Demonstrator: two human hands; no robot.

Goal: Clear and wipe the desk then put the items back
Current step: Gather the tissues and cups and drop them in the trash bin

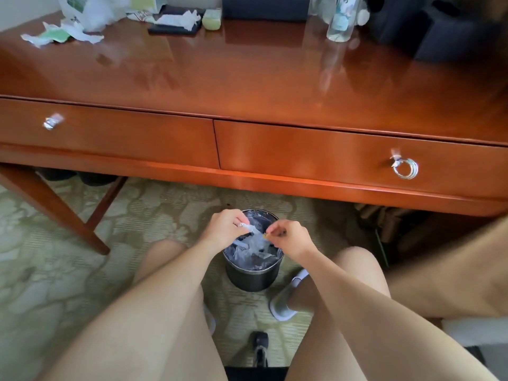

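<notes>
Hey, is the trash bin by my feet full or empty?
Nearly full. The trash bin stands upright on the floor, with crumpled plastic and paper heaped close to its rim.

Glossy reddish-brown desk [247, 78], black bin [254, 276], pale green floral carpet [68, 257]

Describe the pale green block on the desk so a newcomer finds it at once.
Start at the reddish wooden desk and look along its back edge, left of middle. There lies a flat black tray with crumpled white tissue on it; the pale green block sits right of it. It is the only smooth, rounded-cornered green thing, unlike the torn paper scraps at far left.
</notes>
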